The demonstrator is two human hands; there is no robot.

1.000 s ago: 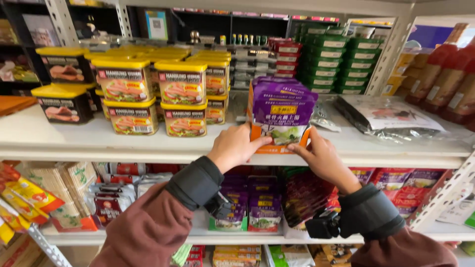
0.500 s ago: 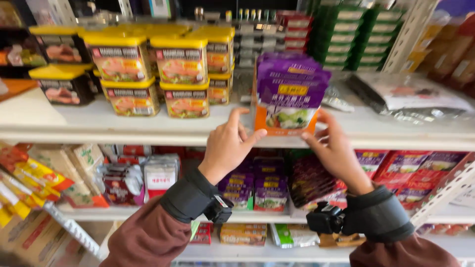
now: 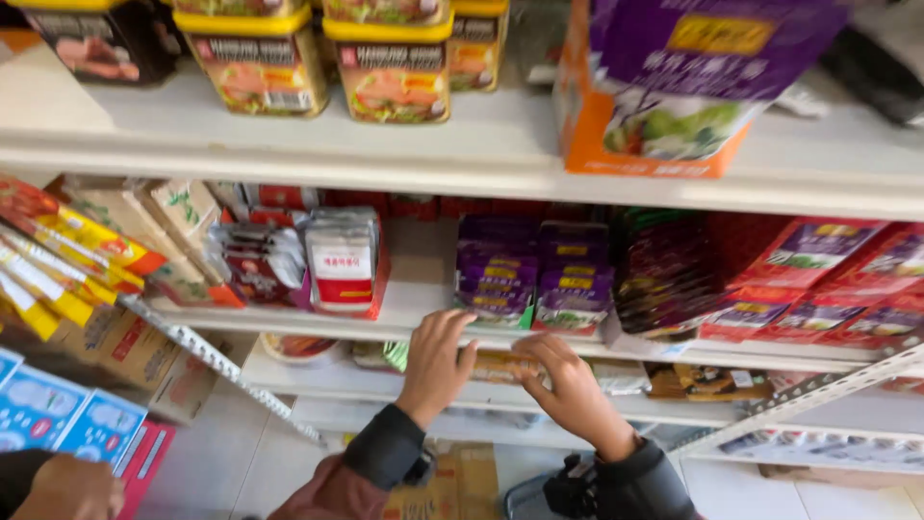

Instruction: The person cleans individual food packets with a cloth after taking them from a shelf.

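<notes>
While both hands reach middle shelf: left hand [image 3: 438, 361] fingers spread, empty, at shelf edge; right hand [image 3: 568, 385] fingers curled, loosely together, empty. Nearest stock: purple flat foil pouches [image 3: 534, 279], standing in row just above. Judged light, soft, slippery; best pinched at top seam.

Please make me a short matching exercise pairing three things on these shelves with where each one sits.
Things:
1. purple and orange box
2. yellow-lidded tins
3. purple packets

Places:
a. middle shelf, just above both hands
b. top shelf, right
c. top shelf, left of the box

Pairs: 1-b, 2-c, 3-a
</notes>
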